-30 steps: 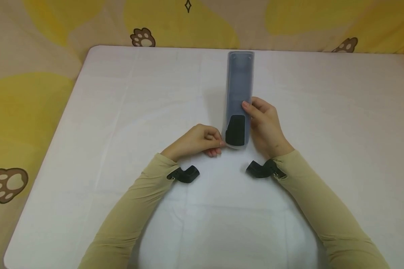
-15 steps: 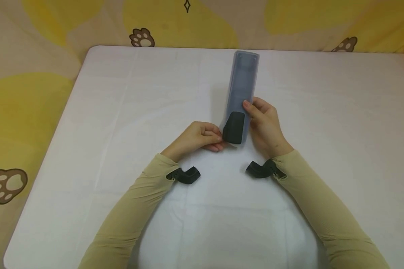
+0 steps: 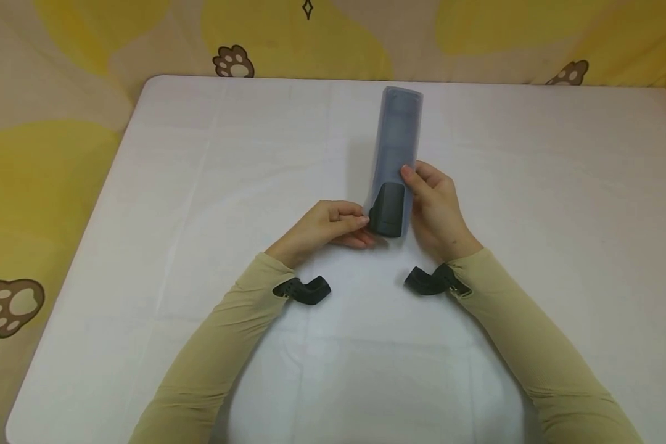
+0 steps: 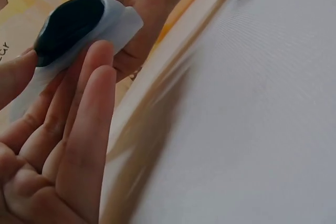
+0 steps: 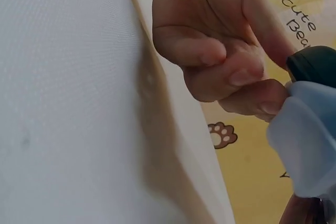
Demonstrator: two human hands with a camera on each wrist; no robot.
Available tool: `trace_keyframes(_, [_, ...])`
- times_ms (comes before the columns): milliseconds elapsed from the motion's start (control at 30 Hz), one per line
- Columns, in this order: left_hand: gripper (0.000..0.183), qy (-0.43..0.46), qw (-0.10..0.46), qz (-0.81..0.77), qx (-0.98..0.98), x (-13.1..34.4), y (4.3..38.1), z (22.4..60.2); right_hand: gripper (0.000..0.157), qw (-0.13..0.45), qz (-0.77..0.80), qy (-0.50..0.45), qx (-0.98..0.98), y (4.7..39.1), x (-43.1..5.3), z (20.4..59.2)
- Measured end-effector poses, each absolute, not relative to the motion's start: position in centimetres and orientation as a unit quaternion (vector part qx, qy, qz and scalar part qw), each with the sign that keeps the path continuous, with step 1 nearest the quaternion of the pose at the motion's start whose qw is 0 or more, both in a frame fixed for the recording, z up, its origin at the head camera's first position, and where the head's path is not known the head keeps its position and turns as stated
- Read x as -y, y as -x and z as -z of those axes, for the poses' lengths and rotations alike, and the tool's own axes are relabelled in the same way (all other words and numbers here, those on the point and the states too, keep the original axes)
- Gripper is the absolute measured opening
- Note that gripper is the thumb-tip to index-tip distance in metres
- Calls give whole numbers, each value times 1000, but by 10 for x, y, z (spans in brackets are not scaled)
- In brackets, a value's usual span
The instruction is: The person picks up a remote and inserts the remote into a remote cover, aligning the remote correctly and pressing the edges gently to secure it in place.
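A long, narrow blue-grey plastic case, partly see-through, is held up above the table. At its near end sits a dark, rounded piece. My right hand grips the case by its right edge, thumb across the face and fingers behind. My left hand pinches the near left corner; in the left wrist view its thumb rests at the edge of the dark piece, with fingers behind the pale end. That pale end also shows in the right wrist view. Much of the underside is hidden.
Both hands work over a white-covered table. Behind and left of it hangs a yellow patterned cloth with paw prints. A black wrist mount juts from the left sleeve, and another black mount from the right.
The case's far end has swung right, then slightly back left. Its near end has tipped, showing more of the dark piece's end. My left hand has shifted slightly up at the corner.
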State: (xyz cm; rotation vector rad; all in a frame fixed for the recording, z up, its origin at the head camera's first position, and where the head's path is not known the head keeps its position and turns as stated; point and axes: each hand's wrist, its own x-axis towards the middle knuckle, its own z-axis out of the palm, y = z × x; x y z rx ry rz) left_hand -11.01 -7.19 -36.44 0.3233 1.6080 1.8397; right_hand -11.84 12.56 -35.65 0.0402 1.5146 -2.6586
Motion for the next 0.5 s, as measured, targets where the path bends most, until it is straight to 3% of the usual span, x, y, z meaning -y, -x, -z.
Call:
trace_keyframes(167, [11, -122, 313, -699, -631, 70, 110, 365, 9, 34, 870, -16, -492, 118, -124, 356])
trace_keyframes(500, [20, -152, 252, -658, -693, 67, 108, 360, 6, 17, 878, -37, -477, 124, -128, 353])
